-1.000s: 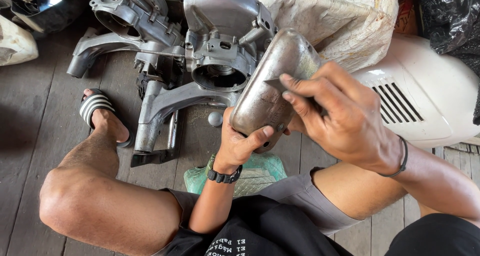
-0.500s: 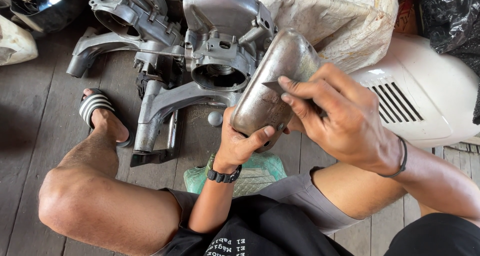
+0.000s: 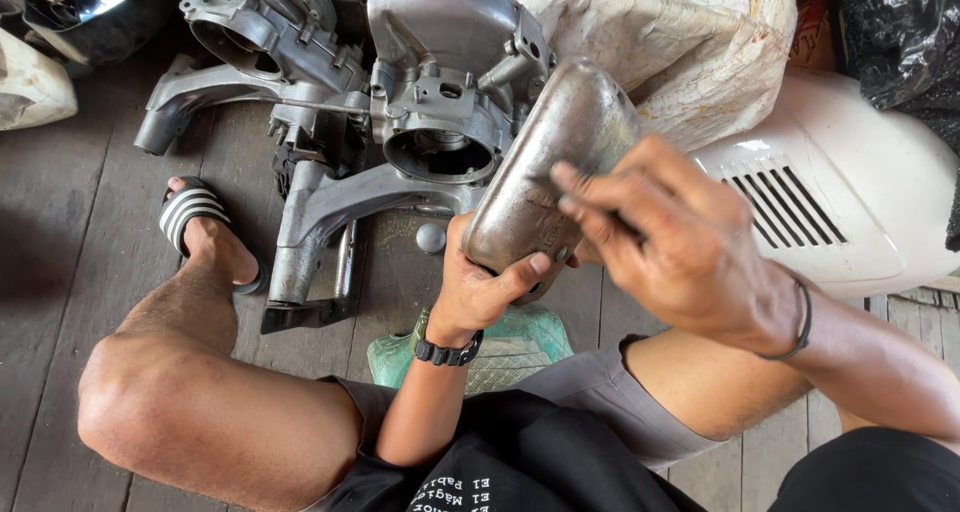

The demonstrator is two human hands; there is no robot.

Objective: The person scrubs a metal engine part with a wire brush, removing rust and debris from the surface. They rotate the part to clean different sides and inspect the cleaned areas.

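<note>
Down between the knees, the left hand (image 3: 482, 287) grips the lower end of a rounded metal cover (image 3: 545, 172), thumb wrapped over its front edge and fingers closed behind it. That cover is dull grey-brown, scuffed, and tilted so its upper end leans away toward the engine parts behind it. It is held up off the floor, just in front of the person's body.

The right hand (image 3: 680, 242) presses against the cover's right side, fingers bent and pinched together — it is blurred, and what sits under the fingertips cannot be made out clearly now. A thin dark band circles that wrist, and a black watch (image 3: 447, 352) sits on the left wrist.

Behind the cover stands a silver engine casing (image 3: 440, 82) with a round opening facing up, and a second casing (image 3: 265, 22) lies beside it to the left. A long cast arm (image 3: 330, 222) runs down from the casing toward the floor, with a small round knob (image 3: 431, 237) just beside it. A white vented panel (image 3: 850, 192) lies to the right, near the right hand, and a pale sack (image 3: 690, 42) rests above it. A black plastic bag (image 3: 900, 32) fills the top right corner.

A foot in a striped sandal (image 3: 195, 217) rests on the wooden plank floor (image 3: 60, 302) at left. A green patterned bag (image 3: 510, 347) lies under the left forearm.
</note>
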